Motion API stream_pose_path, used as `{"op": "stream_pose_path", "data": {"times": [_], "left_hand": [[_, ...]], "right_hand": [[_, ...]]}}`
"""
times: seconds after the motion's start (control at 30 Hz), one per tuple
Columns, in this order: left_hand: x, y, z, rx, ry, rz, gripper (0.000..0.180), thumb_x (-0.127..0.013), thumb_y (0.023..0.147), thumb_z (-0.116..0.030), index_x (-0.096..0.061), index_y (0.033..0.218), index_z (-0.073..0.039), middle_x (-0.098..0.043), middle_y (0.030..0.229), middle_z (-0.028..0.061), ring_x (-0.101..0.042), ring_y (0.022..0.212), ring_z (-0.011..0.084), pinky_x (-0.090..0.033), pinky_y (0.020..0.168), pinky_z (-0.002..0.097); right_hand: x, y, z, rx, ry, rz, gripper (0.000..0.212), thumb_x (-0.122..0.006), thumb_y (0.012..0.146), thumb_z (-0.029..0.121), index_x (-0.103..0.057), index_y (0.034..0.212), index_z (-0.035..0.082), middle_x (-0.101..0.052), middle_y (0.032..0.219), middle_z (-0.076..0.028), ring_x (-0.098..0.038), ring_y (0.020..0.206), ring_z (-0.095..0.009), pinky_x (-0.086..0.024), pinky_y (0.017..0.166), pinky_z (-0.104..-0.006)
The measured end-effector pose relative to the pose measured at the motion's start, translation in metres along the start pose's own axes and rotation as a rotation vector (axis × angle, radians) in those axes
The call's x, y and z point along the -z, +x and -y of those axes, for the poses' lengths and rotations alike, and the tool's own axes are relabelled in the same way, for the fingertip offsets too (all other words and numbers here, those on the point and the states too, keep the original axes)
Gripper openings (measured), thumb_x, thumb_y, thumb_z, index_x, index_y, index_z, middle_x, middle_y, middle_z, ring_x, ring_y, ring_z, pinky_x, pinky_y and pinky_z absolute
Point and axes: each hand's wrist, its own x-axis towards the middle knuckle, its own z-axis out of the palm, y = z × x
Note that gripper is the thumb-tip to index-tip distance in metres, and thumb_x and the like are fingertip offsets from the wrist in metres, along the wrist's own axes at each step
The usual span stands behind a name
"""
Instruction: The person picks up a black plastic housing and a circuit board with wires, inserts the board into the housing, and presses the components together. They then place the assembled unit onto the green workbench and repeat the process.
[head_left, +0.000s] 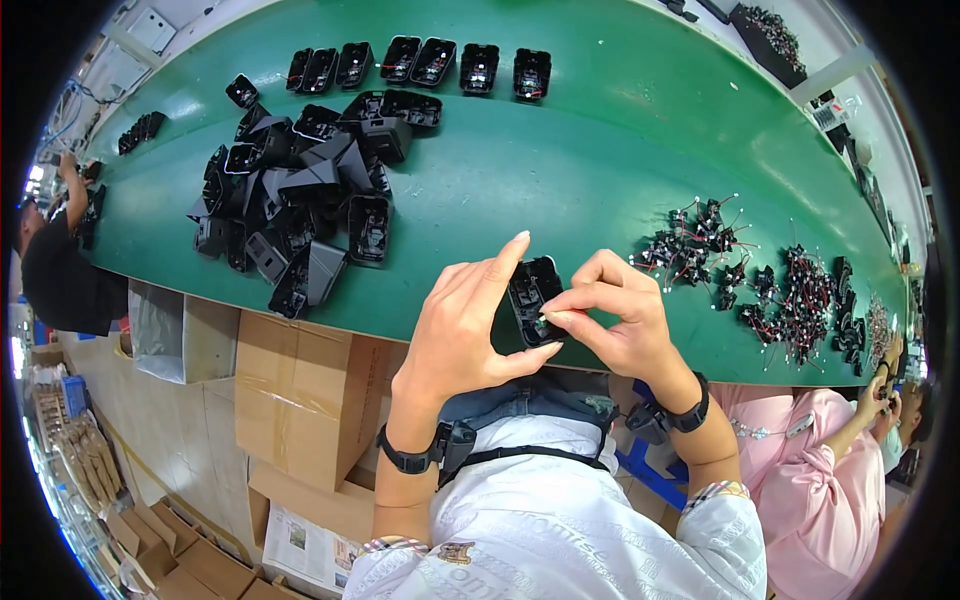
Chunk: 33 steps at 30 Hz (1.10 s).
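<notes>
A black plastic housing (536,285) lies open side up on the green table in front of me, with small parts inside it. My left hand (462,318) is beside its left edge, fingers spread; the thumb reaches along its near end and the index finger points past its far end. Over the housing's right side, my right hand (615,312) is closed in a pinch, thumb and index fingertips down at the cavity. A tiny pale bit shows at those fingertips, too small to name.
A heap of black housings (290,190) lies to the left, and a row of housings (434,62) stands along the back. At the right are piles of small black parts with red wires (700,240). A person in pink (815,450) works at my right; another person (65,260) is far left.
</notes>
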Motion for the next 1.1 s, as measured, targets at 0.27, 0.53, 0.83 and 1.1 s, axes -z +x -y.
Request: {"op": "stream_pose_path", "data": {"times": [0.27,0.53,0.83,1.1], "left_hand": [[0.006,0.001,-0.005,-0.014,0.015,0.058,0.099,-0.093,0.063,-0.035,-0.053,0.147,0.000,-0.072,0.112,0.0187,-0.069,0.100,0.0344,-0.051,0.096,0.0439],[0.005,0.001,-0.011,0.004,0.039,0.051,0.097,-0.093,0.065,-0.035,-0.055,0.146,-0.001,-0.072,0.114,0.0183,-0.069,0.103,0.0346,-0.051,0.096,0.0440],[-0.029,-0.003,-0.013,-0.037,0.001,-0.347,0.085,-0.097,0.063,-0.021,-0.054,0.135,-0.005,-0.057,0.124,0.0172,-0.062,0.106,0.0336,-0.054,0.086,0.0425],[-0.062,-0.010,-0.015,-0.106,0.068,-0.632,0.082,-0.097,0.070,-0.017,-0.046,0.134,-0.007,-0.044,0.129,0.0182,-0.055,0.111,0.0317,-0.054,0.083,0.0391]], "right_hand": [[0.014,0.007,0.014,0.262,-0.268,0.126,0.020,-0.086,0.071,0.006,-0.078,0.089,0.009,-0.059,0.083,-0.003,-0.055,0.071,-0.021,-0.044,0.062,-0.0336],[0.019,0.008,0.025,0.305,-0.362,0.137,0.016,-0.084,0.073,0.003,-0.076,0.086,0.008,-0.058,0.081,-0.004,-0.056,0.070,-0.020,-0.044,0.060,-0.0325],[-0.010,-0.014,0.026,-0.131,-0.059,-0.259,0.007,-0.077,0.080,-0.001,-0.071,0.084,-0.001,-0.057,0.078,-0.006,-0.054,0.066,-0.013,-0.043,0.059,-0.0254],[-0.041,-0.027,0.026,-0.372,0.359,-0.465,0.012,-0.073,0.090,0.000,-0.063,0.082,0.000,-0.054,0.082,0.000,-0.045,0.073,-0.007,-0.038,0.066,-0.0228]]}}
